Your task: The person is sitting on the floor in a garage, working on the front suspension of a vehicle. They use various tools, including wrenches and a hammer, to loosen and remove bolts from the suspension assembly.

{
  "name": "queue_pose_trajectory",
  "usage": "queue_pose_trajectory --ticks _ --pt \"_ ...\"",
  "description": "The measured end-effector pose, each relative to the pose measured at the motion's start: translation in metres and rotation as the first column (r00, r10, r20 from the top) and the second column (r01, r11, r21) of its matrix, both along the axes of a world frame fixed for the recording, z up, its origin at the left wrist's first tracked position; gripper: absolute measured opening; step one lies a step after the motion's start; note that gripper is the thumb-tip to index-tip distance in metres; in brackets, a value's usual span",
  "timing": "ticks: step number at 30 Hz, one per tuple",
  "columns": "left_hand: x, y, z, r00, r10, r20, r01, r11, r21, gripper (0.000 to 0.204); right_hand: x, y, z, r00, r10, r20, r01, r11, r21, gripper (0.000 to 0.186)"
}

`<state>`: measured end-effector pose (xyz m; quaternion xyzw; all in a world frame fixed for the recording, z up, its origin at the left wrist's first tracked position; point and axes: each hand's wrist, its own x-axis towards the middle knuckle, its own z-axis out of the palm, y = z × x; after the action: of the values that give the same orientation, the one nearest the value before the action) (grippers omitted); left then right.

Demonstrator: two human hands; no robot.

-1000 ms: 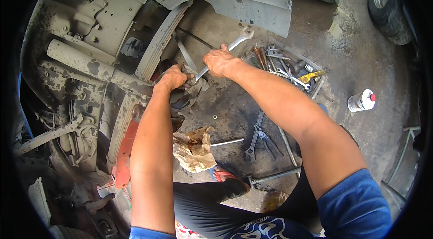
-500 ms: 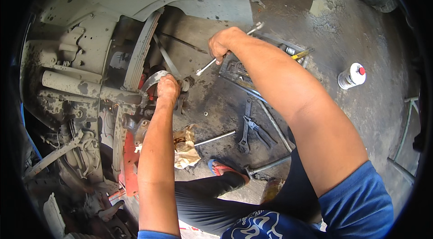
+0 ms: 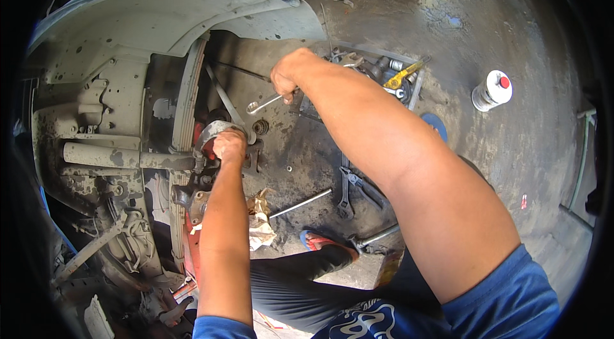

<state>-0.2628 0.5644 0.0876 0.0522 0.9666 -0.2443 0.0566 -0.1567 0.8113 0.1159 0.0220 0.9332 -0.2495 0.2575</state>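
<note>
While hand grips wrench — tray holds tools.

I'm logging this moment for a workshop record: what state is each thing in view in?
Left hand, closed on a curved metal part
Right hand, closed around a ring-ended wrench
White container, upright, red cap on
Tool tray, filled with tools
Pliers, lying, handles spread
Metal rod, lying on floor
Brown paper, crumpled, partly hidden

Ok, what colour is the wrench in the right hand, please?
The wrench is silver-grey metal; it shows in the head view.
</note>
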Motion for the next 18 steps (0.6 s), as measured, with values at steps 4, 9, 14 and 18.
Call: queue_pose_trajectory --ticks 4,9,14,18 --pt "-0.003 -0.006 0.014 1.000 0.014 -0.013 -0.013 0.995 0.104 0.059 0.008 0.010 0.000 1.000 0.027 -0.013 -0.027 1.000 -0.004 0.046" --pt "-0.033 -0.015 0.008 0.970 -0.159 0.184 0.183 0.976 -0.122 0.064 0.019 0.015 0.001 0.999 -0.026 -0.024 0.028 0.997 0.075 0.047" --pt "-0.029 -0.025 -0.011 0.988 -0.051 0.147 0.047 0.998 0.030 0.059 0.017 0.020 -0.003 0.999 -0.034 0.025 0.033 0.997 0.067 0.047" --pt "-0.016 -0.020 0.002 0.997 0.038 0.062 -0.046 0.991 0.127 0.066 0.017 0.025 -0.001 0.997 0.048 0.065 -0.048 0.999 -0.004 0.042"
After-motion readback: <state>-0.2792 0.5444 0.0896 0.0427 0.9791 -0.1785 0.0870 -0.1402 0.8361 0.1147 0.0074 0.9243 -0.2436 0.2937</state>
